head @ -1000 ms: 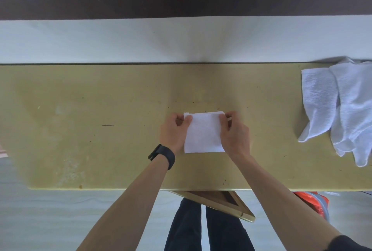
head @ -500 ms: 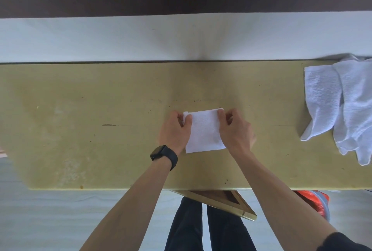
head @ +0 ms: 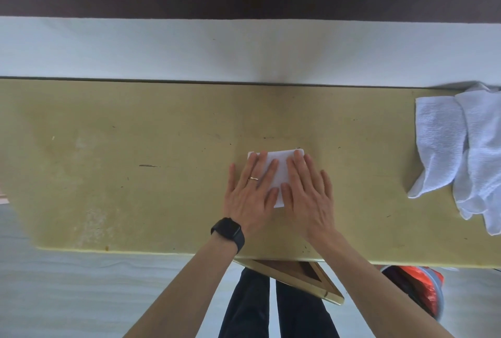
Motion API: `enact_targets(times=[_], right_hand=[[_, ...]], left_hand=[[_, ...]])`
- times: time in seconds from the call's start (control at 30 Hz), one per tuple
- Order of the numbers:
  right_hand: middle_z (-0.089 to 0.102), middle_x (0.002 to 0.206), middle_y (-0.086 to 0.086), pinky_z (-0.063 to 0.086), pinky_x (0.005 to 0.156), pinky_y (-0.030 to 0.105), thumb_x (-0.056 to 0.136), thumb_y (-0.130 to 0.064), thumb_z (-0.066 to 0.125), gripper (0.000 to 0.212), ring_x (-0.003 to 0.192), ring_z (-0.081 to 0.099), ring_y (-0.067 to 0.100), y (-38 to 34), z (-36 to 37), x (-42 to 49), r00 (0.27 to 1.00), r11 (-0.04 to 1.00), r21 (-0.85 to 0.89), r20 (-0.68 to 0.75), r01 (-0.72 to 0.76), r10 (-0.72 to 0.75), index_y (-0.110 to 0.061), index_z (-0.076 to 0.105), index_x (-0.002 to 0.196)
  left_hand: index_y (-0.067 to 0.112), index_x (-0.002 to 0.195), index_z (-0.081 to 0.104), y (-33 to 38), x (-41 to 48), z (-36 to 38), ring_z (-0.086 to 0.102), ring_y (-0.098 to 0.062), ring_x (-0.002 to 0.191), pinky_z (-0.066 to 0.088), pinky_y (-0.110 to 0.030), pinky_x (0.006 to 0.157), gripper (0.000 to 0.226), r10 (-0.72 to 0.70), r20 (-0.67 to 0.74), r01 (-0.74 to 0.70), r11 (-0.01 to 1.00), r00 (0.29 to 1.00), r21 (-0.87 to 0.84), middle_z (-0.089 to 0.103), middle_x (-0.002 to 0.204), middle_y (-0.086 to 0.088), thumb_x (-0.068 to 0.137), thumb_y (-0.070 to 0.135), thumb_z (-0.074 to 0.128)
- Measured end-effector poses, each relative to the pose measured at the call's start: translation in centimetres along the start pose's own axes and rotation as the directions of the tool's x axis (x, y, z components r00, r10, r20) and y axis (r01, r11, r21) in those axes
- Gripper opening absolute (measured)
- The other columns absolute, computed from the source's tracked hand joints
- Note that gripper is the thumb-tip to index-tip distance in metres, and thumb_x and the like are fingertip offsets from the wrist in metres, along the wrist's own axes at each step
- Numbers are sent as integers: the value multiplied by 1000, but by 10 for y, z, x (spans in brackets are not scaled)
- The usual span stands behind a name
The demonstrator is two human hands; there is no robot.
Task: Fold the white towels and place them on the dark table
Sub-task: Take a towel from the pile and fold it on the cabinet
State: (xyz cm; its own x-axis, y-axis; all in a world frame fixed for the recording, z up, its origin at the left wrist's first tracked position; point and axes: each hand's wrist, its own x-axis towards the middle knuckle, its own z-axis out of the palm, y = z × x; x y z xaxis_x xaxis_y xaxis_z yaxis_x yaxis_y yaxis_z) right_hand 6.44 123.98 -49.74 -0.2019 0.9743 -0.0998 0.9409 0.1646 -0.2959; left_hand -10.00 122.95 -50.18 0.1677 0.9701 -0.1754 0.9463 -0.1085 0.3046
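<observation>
A small folded white towel (head: 282,166) lies flat in the middle of the yellowish table (head: 135,161). My left hand (head: 250,194) presses on its left part with straight, spread fingers. My right hand (head: 307,194) lies flat on its right part in the same way. Both palms cover most of the towel, so only its far edge and a strip between the hands show. A heap of unfolded white towels (head: 466,153) rests at the table's right end.
A white wall with a dark band (head: 244,2) runs behind the table. Under the near table edge a wooden triangular frame (head: 295,275) sticks out, and an orange-red object (head: 417,289) lies on the floor to the right.
Both hands let go of the towel's far corners, which they pinched before, and now lie flat on top of it, pressing it down.
</observation>
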Motion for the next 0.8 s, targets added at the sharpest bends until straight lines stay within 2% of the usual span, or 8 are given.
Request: enact_targets(times=[0.1, 0.2, 0.33, 0.53, 0.6, 0.63, 0.7, 0.8], right_hand=[[8, 167, -1, 16, 120, 52, 105, -44, 12, 62, 153, 7, 16, 9, 6, 2, 994, 999, -36, 107, 26, -22, -14, 16, 158], [6, 167, 0, 11, 121, 55, 104, -46, 16, 63, 153, 5, 18, 9, 6, -3, 991, 998, -47, 129, 31, -25, -14, 11, 159], [2, 167, 0, 9, 121, 56, 103, -48, 27, 68, 154, 2, 18, 2, 2, -38, 988, 999, -43, 153, 1, 5, -14, 7, 159], [1, 167, -2, 10, 121, 55, 103, -47, 32, 67, 154, 2, 18, -14, -6, -101, 968, 999, -23, 249, -37, 41, -15, 12, 159], [9, 167, -2, 11, 120, 51, 102, -47, 33, 65, 153, 7, 20, -19, -13, -108, 966, 998, 13, 253, -67, 61, -16, 21, 157], [19, 165, 0, 15, 119, 47, 100, -47, 36, 63, 152, 14, 21, -20, -18, -109, 971, 994, 42, 223, -96, 84, -17, 30, 155], [37, 155, 0, 27, 111, 40, 97, -45, 47, 55, 142, 31, 23, -23, -30, -105, 960, 959, 134, 168, -248, 225, -20, 41, 146], [49, 131, 0, 40, 93, 37, 92, -45, 60, 50, 117, 44, 23, -29, -42, -90, 819, 763, 300, 252, -572, 515, -19, 46, 132]], left_hand=[[34, 158, 5, -3, -1, 4, -12, -11, 151, -8, -53, 120, 62, -29, 77, 30, 999, 997, -15, -10, 165, 11, 103, 51, 27], [35, 158, 5, -3, -1, 4, -13, -11, 151, -11, -51, 119, 63, -40, 86, 41, 999, 995, -6, -11, 165, 11, 101, 52, 28], [35, 158, 3, -4, -25, 2, -9, -13, 152, -4, -55, 119, 65, 31, 116, -30, 1000, 993, -7, -8, 165, 10, 102, 52, 32], [31, 158, 8, 8, -91, 1, -3, -15, 153, 3, -54, 118, 65, 65, 143, -68, 997, 988, 19, -3, 166, 7, 102, 49, 35], [28, 158, 14, 13, -99, -5, 4, -17, 153, 9, -52, 118, 64, 60, 115, -59, 998, 992, -14, 4, 166, 5, 101, 44, 38], [25, 157, 19, 17, -98, -10, 13, -19, 151, 15, -50, 117, 64, 19, 83, -14, 998, 996, -57, 14, 165, 3, 99, 43, 41], [21, 150, 32, 25, -91, -24, 36, -27, 136, 33, -46, 109, 61, -198, 27, 200, 962, 980, -185, 36, 153, -4, 94, 40, 49], [15, 133, 43, 37, -70, -40, 46, -31, 118, 44, -43, 96, 51, -570, 193, 599, 722, 798, -346, 50, 132, -11, 91, 38, 61]])
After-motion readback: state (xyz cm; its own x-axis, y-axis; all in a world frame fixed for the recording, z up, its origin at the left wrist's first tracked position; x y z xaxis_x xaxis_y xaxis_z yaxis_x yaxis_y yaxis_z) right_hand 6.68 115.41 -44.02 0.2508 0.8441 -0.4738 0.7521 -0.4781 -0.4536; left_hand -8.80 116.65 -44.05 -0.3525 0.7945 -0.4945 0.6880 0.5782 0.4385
